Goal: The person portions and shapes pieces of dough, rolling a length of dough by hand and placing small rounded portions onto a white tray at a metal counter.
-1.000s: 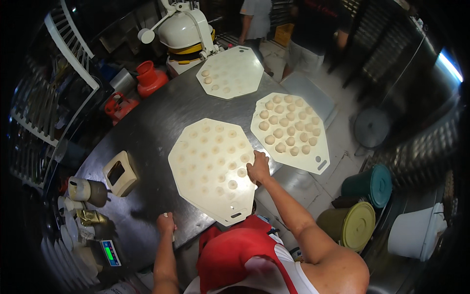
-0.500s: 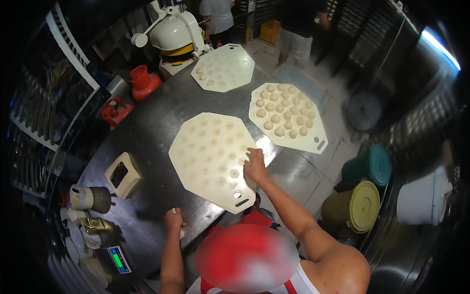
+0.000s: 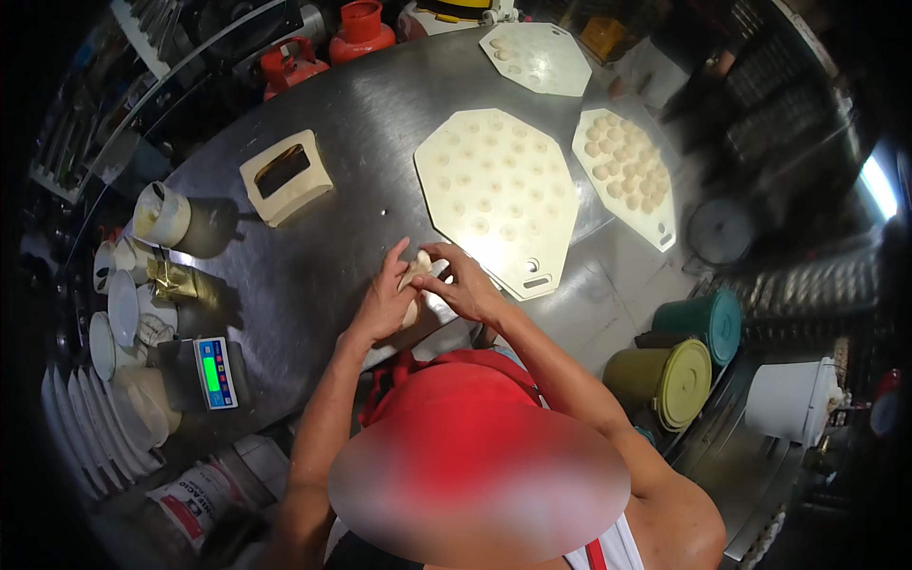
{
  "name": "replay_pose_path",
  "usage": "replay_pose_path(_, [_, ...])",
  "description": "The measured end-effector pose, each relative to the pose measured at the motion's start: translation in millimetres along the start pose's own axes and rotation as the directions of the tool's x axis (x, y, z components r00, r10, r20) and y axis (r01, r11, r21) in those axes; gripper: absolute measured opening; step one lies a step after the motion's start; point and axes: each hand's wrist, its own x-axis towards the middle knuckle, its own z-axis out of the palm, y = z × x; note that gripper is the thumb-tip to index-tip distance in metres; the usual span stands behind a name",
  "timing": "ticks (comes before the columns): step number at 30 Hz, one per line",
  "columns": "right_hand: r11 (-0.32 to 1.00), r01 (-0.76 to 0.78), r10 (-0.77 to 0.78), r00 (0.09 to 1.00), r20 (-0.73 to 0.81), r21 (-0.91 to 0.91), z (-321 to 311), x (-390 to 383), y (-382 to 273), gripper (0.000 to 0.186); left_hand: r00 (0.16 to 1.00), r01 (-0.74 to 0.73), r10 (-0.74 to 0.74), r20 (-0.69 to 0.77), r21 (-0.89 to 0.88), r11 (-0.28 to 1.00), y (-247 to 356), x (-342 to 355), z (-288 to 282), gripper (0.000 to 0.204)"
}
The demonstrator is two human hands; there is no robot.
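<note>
Both of my hands meet near the table's front edge over a soft, pale piece of dough [image 3: 416, 270]. My left hand [image 3: 382, 299] is closed around its left side, with one finger extended. From the other side my right hand [image 3: 464, 285] pinches it between thumb and fingers. A second pale bit, perhaps more dough, shows just below the left hand, partly hidden. Beyond the hands lies an eight-sided cream board [image 3: 496, 180] marked with rows of round spots. Dough balls [image 3: 629, 161] sit on another cream board [image 3: 662, 223] to its right.
A third board [image 3: 546, 66] lies farther back. On the left are a cream frame-shaped dispenser [image 3: 285, 178], a pot [image 3: 160, 214], stacked bowls [image 3: 123, 309] and a digital scale [image 3: 215, 373]. Red gas cylinders [image 3: 361, 33] stand behind the table; lidded buckets [image 3: 684, 385] are at right.
My right hand has left the middle board and come to my left hand at the dough. The left hand has moved up and right. The view has shifted, so more of the table's left side shows.
</note>
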Motion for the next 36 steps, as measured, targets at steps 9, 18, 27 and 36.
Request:
replay_pose_path(9, [0.951,0.064,-0.062,0.998,-0.017,0.302,-8.0,31.1,-44.2,0.027,0.991,-0.103,0.083,0.102,0.213,0.972,33.4,-3.5,-34.4,0.026])
replay_pose_path(18, [0.991,0.05,-0.072,0.982,-0.177,-0.125,-33.4,58.9,-31.4,0.036,0.993,-0.116,0.102,0.059,0.341,0.933,88.8,43.6,4.7,0.03])
replay_pose_path(27, [0.963,0.266,-0.254,0.947,0.195,-0.038,-37.0,83.5,-27.5,0.034,0.985,-0.126,0.165,-0.04,-0.824,0.553,-75.1,124.7,60.2,0.042])
replay_pose_path(36, [0.975,0.016,-0.037,0.995,-0.09,-0.224,-184.1,252.0,126.6,0.05,0.871,0.454,-0.481,0.098,-0.533,0.714,-21.6,127.4,55.5,0.055])
